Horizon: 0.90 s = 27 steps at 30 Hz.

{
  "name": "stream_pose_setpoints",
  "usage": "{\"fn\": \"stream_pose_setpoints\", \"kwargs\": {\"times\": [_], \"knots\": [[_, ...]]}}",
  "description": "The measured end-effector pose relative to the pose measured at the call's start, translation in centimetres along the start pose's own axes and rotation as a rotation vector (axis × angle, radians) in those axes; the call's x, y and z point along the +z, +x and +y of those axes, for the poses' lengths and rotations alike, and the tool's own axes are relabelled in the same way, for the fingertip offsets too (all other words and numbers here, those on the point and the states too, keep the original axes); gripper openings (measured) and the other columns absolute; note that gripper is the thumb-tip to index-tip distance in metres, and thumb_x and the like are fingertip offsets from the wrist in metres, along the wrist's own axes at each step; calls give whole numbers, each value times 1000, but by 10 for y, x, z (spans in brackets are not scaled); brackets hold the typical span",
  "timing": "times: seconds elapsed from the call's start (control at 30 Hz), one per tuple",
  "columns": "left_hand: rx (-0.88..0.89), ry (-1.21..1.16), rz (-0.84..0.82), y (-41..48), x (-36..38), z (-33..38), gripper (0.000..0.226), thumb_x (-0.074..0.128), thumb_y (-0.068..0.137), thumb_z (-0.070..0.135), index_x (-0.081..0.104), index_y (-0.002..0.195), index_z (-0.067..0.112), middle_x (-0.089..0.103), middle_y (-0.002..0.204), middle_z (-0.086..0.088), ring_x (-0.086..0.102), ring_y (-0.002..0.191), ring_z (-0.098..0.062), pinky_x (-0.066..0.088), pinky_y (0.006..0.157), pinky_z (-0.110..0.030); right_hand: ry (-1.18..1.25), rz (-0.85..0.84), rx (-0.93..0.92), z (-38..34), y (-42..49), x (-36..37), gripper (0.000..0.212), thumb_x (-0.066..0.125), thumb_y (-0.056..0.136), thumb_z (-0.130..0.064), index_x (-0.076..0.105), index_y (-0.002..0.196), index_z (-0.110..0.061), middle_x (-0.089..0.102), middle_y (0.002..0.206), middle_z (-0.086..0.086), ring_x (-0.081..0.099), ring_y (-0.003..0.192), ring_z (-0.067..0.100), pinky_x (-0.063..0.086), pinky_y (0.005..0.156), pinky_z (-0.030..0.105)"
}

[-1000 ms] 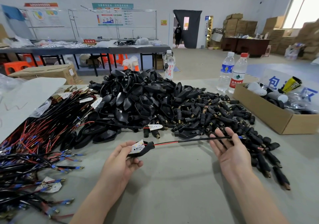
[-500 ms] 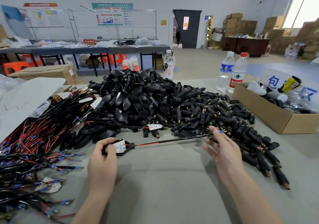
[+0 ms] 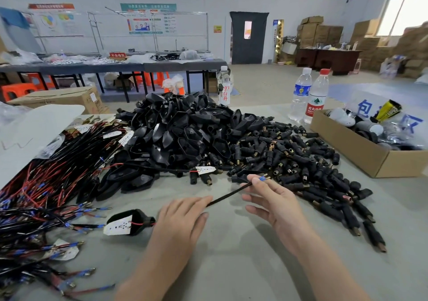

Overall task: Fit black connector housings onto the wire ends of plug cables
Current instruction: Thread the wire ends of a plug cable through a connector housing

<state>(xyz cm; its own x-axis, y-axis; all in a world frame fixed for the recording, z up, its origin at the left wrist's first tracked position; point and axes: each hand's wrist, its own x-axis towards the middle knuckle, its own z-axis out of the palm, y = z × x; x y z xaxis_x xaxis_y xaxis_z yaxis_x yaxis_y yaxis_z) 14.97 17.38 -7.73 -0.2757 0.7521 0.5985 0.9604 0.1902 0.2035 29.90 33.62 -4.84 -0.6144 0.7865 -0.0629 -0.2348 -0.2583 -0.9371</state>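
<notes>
Plug cable [image 3: 228, 195]: spans both hands; its black, white-tagged plug [image 3: 135, 220] lies on the counter [image 3: 243, 266] just left of the left hand [image 3: 179, 219].
Right hand [image 3: 275, 204]: pinches the blue-tipped wire end; other fingers spread.
Left hand: palm down over the cable, fingers nearly straight.
Connector housings [image 3: 301, 161]: loose black heap beyond the right hand.
Cardboard box [image 3: 361, 149]: far right of the right hand; holds white and dark rounded items, not identifiable.
Hidden: the cable stretch under the left palm.
Counter: grey; cable bundles [image 3: 46, 185] left of the left hand.
Room: workshop; stacked cartons [image 3: 319, 32] and benches [image 3: 115, 65] behind.
</notes>
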Motion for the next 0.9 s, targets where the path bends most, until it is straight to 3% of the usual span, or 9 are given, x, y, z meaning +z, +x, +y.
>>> {"fn": "stream_pose_setpoints", "kwargs": {"times": [0.17, 0.6, 0.77, 0.9], "knots": [[-24, 86, 38, -1, -3, -3, 39, 40, 93, 23, 75, 111, 16, 69, 80, 10, 67, 73, -18, 37, 78, -32, 10, -47, -2, 1, -1, 2, 20, 67, 89, -28, 78, 101, -17, 75, 107, 6, 72, 87, 19, 58, 65, 27], [-119, 222, 149, -3, 1, -14, 26, 44, 91, 19, 69, 85, 19, 61, 69, 9, 60, 64, -22, 34, 72, -32, 93, 139, -51, 1, 6, -9, 18, 60, 97, -21, 73, 101, -11, 76, 94, 2, 73, 79, 12, 57, 61, 22], [-96, 170, 120, -3, 1, -10, 35, 40, 91, 21, 73, 101, 12, 70, 88, 2, 67, 78, -25, 38, 78, -33, 183, 87, 1, 3, 4, -4, 19, 62, 95, -21, 72, 105, -9, 76, 94, 6, 74, 80, 15, 58, 64, 22], [23, 75, 86, 0, 2, 10, 38, 46, 95, 30, 69, 118, 11, 70, 99, 4, 66, 90, -20, 48, 87, -36, 232, -8, 47, 3, -1, 8, 25, 70, 80, -25, 76, 97, -8, 76, 95, 12, 74, 79, 16, 58, 63, 20]]}}
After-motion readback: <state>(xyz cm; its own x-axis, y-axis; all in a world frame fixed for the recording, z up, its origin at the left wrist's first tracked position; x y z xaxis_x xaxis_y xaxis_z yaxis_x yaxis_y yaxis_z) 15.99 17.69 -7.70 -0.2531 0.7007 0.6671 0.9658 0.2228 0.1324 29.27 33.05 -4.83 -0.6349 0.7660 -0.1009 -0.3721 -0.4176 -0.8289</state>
